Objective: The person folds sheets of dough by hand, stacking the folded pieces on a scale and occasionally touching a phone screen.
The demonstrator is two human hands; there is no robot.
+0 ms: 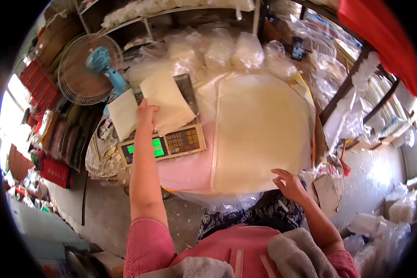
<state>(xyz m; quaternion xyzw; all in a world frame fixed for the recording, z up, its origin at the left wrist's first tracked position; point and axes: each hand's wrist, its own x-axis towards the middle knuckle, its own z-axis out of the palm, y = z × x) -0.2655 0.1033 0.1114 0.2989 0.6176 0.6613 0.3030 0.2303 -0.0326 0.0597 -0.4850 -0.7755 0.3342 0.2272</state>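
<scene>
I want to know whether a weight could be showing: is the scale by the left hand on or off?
On: the scale's display windows glow green beside its keypad. The digits are too small to read.

And here's the left hand (pixel 146 113), spread over the pale sheets (pixel 167 103), hiding part of their edges, and whether it pinches one I can't tell! Those sheets cover much of the scale (pixel 192 139); green light on its display (pixel 158 147), but the digits are too small to read, and so are the key labels. Over at the fan (pixel 99 60), the lower stand disappears behind the paper. Contents of the clear bags (pixel 248 51)? A blur! Lettering on the red bag (pixel 55 172), too tiny. Up top, the red cloth (pixel 380 32) runs out of view, and the towel (pixel 194 268) is cut off below.
</scene>
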